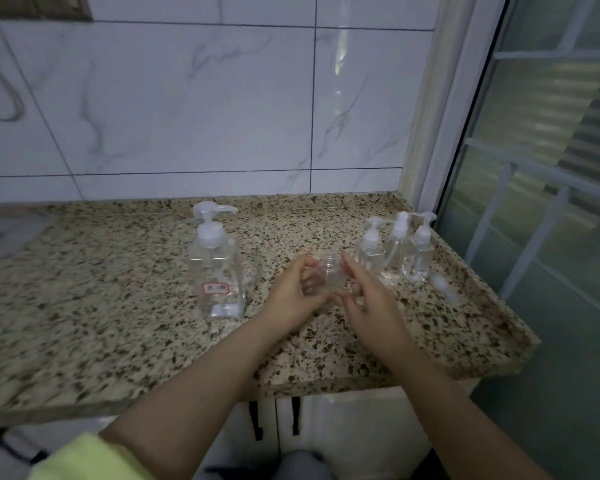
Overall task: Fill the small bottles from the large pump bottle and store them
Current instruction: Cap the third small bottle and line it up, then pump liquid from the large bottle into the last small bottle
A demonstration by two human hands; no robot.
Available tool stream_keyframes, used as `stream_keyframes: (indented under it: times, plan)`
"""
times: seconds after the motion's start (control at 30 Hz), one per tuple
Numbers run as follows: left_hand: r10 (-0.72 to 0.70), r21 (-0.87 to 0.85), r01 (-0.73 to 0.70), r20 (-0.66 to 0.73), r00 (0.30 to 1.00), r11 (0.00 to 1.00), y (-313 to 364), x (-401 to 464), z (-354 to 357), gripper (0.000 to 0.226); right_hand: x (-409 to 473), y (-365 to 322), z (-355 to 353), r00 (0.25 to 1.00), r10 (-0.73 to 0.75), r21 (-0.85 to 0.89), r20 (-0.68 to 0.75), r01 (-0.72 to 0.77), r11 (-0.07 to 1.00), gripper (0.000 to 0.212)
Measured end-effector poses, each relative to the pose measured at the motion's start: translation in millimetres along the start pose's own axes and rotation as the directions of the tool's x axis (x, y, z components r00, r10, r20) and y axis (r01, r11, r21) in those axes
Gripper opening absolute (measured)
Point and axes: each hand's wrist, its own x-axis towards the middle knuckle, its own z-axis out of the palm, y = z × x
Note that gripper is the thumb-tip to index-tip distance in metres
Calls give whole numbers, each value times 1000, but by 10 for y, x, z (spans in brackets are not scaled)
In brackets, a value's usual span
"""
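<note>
A large clear pump bottle with a red-edged label stands mid-counter, partly filled with clear liquid. To its right, a small clear bottle with an open threaded neck sits between my hands. My left hand grips its left side with curled fingers. My right hand touches its right side with fingers extended. Three small pump bottles stand in a group at the right rear of the counter. A loose white pump head with its tube lies blurred on the counter beside them.
The speckled granite counter ends at a front edge above white cabinet doors with dark handles. A marble-tiled wall is behind; a glass window bounds the right side.
</note>
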Motion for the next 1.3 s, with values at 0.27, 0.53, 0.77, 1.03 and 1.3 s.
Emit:
stream_keyframes:
  times: [0.27,0.53,0.77,1.03,1.3]
  plan:
    - [115,347,-100,-22,993,932,-168,-288,-311,57,18,-167,190,981,131,179,144,-156,971,63]
    - [523,482,-361,-258,813,799,192,-754,-683,42,93,-260,272,957,212,189,196,-250,950,38]
    - [278,310,-85,-658,700,947,-48,-696,-1060,57,212,-459,457,960,185,213,211,-230,950,47]
    - [172,181,-85,-546,820,980,-282,-648,-974,59,359,-616,601,983,99,473,155,-162,866,62]
    - [215,190,-121,-628,748,974,-68,-400,-1159,34,569,-668,684,994,7,489,105,-57,870,70]
